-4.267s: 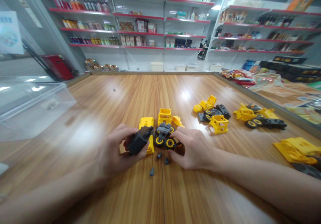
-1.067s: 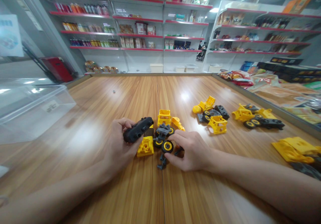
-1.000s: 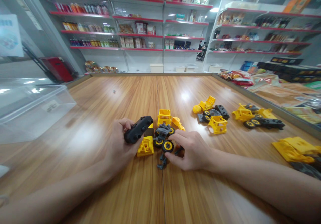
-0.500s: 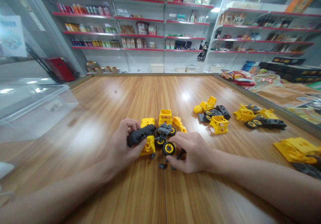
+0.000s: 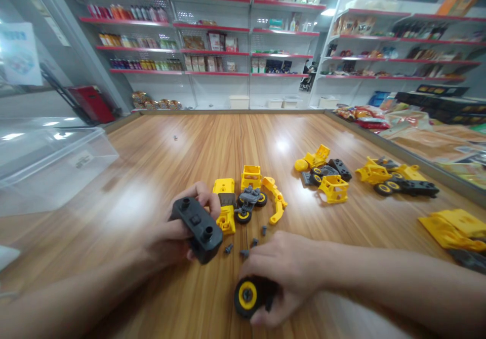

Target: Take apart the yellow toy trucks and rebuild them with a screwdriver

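Note:
My left hand (image 5: pixel 170 237) grips a black toy chassis block (image 5: pixel 197 223) with round sockets on top, held just above the wooden table (image 5: pixel 159 156). My right hand (image 5: pixel 283 273) is closed around a black wheel with a yellow hub (image 5: pixel 246 296), low and close to me. Between and beyond my hands lie loose yellow toy truck parts (image 5: pixel 228 204), a grey axle piece with two wheels (image 5: pixel 248 203), a curved yellow arm (image 5: pixel 277 204) and several small grey screws (image 5: pixel 245 248).
More yellow and black toy vehicle pieces lie to the right (image 5: pixel 326 174), with a part-built truck (image 5: pixel 395 179) and yellow panels (image 5: pixel 451 227) further right. A clear plastic box (image 5: pixel 45 161) stands at the left. Shop shelves (image 5: pixel 235 50) line the back wall.
My right hand has pulled back toward me with a wheel in it. My left hand has turned the black chassis block so its sockets face up and drawn it nearer.

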Tool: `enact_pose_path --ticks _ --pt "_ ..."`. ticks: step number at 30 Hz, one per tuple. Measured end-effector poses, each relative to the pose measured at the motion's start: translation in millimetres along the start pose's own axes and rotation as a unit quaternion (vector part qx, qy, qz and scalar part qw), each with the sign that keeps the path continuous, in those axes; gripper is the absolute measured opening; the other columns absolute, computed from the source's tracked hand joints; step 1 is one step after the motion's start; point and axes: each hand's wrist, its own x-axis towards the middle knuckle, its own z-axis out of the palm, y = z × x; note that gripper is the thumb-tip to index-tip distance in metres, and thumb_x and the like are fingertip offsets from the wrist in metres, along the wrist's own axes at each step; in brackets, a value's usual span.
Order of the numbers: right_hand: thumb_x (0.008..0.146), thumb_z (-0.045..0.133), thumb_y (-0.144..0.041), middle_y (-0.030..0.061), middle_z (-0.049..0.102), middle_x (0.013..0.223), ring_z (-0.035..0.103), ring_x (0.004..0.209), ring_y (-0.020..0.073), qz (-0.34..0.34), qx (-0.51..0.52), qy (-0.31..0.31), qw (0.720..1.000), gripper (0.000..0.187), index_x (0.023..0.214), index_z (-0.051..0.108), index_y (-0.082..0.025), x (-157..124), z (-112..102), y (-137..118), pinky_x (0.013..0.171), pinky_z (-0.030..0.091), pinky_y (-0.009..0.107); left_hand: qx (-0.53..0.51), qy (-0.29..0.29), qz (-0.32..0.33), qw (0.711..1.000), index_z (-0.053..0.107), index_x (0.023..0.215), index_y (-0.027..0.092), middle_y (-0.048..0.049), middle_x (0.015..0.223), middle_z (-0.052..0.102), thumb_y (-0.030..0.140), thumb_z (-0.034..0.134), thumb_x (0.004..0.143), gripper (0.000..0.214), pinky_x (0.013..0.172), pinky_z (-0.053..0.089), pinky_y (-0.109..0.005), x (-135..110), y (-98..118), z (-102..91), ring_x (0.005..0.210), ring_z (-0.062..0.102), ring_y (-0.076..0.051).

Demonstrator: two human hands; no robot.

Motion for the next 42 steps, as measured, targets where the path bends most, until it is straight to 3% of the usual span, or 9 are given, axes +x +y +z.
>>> enact_pose_path --ticks 3,6,8,10,15,20,26,34,42 --pt "0.075 0.069 -0.055 0.0019 0.069 0.080 0.064 0.061 0.0141 0.075 -0.040 0.015 0.996 0.047 0.102 0.059 -0.018 0.6 -2.9 11.1 0.048 0.043 0.023 -0.035 -0.135 -0.119 0.983 0.047 0.078 0.023 -0.0010 0.062 0.058 0.040 0.077 0.060 0.039 0.029 0.032 -0.022 -4.7 3.4 5.5 0.036 0.043 -0.010" --pt "0.076 0.071 -0.047 0.0020 0.070 0.081 0.064 0.063 0.0138 0.101 -0.034 0.066 0.992 0.041 0.102 0.059 -0.018 -1.4 -3.5 18.1 0.051 0.044 0.022 -0.007 -0.261 -0.255 0.931 0.055 0.081 0.022 -0.0043 0.067 0.066 0.040 0.081 0.061 0.038 0.038 0.045 -0.025 -9.1 -3.0 12.4 0.050 0.058 -0.016" --pt "0.077 0.070 -0.040 0.0015 0.069 0.078 0.063 0.062 0.0130 0.094 -0.021 0.114 0.989 0.036 0.102 0.059 -0.017 -3.2 -1.9 20.3 0.051 0.044 0.021 0.018 -0.291 -0.309 0.905 0.061 0.087 0.020 -0.0069 0.077 0.070 0.037 0.080 0.065 0.034 0.045 0.051 -0.026 -9.9 -8.7 15.5 0.060 0.065 -0.018" --pt "0.076 0.069 -0.036 0.0020 0.069 0.079 0.064 0.063 0.0132 0.095 -0.021 0.157 0.983 0.034 0.102 0.060 -0.016 -4.3 -0.8 20.8 0.052 0.045 0.021 0.009 -0.306 -0.340 0.889 0.063 0.095 0.019 -0.0084 0.087 0.071 0.033 0.078 0.069 0.034 0.043 0.050 -0.026 -8.8 -12.0 16.1 0.057 0.066 -0.018" --pt "0.073 0.069 -0.030 0.0030 0.069 0.081 0.064 0.066 0.0140 0.179 -0.047 0.230 0.955 0.030 0.099 0.061 -0.017 -1.8 -8.7 16.2 0.058 0.050 0.023 -0.014 -0.343 -0.339 0.876 0.065 0.100 0.018 -0.0121 0.100 0.072 0.032 0.078 0.070 0.036 0.046 0.055 -0.029 -5.0 -12.8 11.0 0.068 0.072 -0.023" --pt "0.077 0.067 -0.035 0.0028 0.067 0.076 0.061 0.060 0.0113 0.112 -0.001 0.284 0.952 0.036 0.106 0.061 -0.015 0.4 -14.7 9.6 0.054 0.049 0.021 -0.053 -0.314 -0.329 0.889 0.060 0.114 0.021 -0.0086 0.098 0.073 0.029 0.076 0.076 0.042 0.052 0.056 -0.025 -4.7 -20.7 12.4 0.068 0.073 -0.020" --pt "0.083 0.065 -0.047 0.0015 0.067 0.075 0.062 0.060 0.0110 0.025 0.048 0.197 0.979 0.043 0.112 0.060 -0.015 -0.2 -5.5 11.6 0.055 0.049 0.020 -0.047 -0.346 -0.305 0.886 0.060 0.108 0.015 -0.0113 0.096 0.075 0.025 0.070 0.083 0.028 0.057 0.058 -0.024 0.1 -24.7 19.1 0.075 0.074 -0.020" --pt "0.087 0.066 -0.045 0.0035 0.070 0.081 0.063 0.063 0.0100 0.027 0.083 0.166 0.982 0.046 0.120 0.057 -0.014 -1.1 -7.9 11.8 0.057 0.048 0.018 -0.046 -0.337 -0.290 0.895 0.058 0.107 0.015 -0.0090 0.092 0.071 0.025 0.070 0.084 0.027 0.049 0.056 -0.020 1.0 -27.3 20.1 0.066 0.070 -0.015" --pt "0.086 0.063 -0.042 0.0025 0.065 0.073 0.058 0.058 0.0110 0.026 0.089 0.146 0.985 0.044 0.117 0.059 -0.011 0.2 -12.0 7.3 0.053 0.046 0.021 -0.031 -0.344 -0.309 0.886 0.057 0.115 0.017 -0.0074 0.091 0.071 0.031 0.073 0.083 0.039 0.056 0.057 -0.021 0.0 -27.9 17.2 0.067 0.070 -0.014"
